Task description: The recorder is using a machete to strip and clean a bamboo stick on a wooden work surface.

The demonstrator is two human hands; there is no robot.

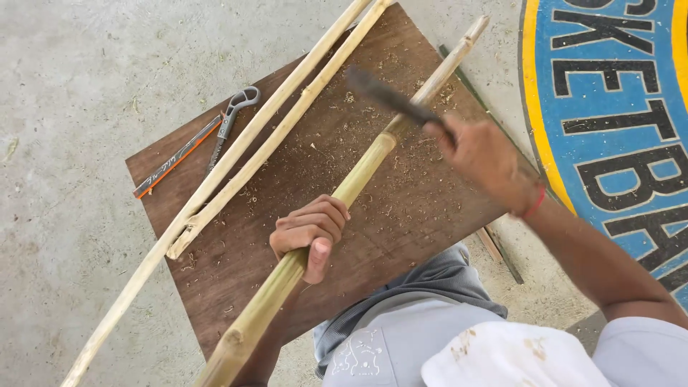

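A thick bamboo pole [358, 172] lies slanted across a brown wooden board [401, 208], its far end pale and stripped. My left hand [309, 233] grips the pole near its middle. My right hand [484, 161] holds a dark blade [387, 94], blurred by motion, against the pole's upper part. Wood shavings cover the board around the pole.
Two thin pale bamboo strips [251, 140] lie diagonally over the board's left side. Pincers [231, 118] and a red-edged flat bar [175, 159] rest at the board's left corner. A blue and yellow painted floor marking [609, 100] is on the right. Grey concrete [86, 86] surrounds the board.
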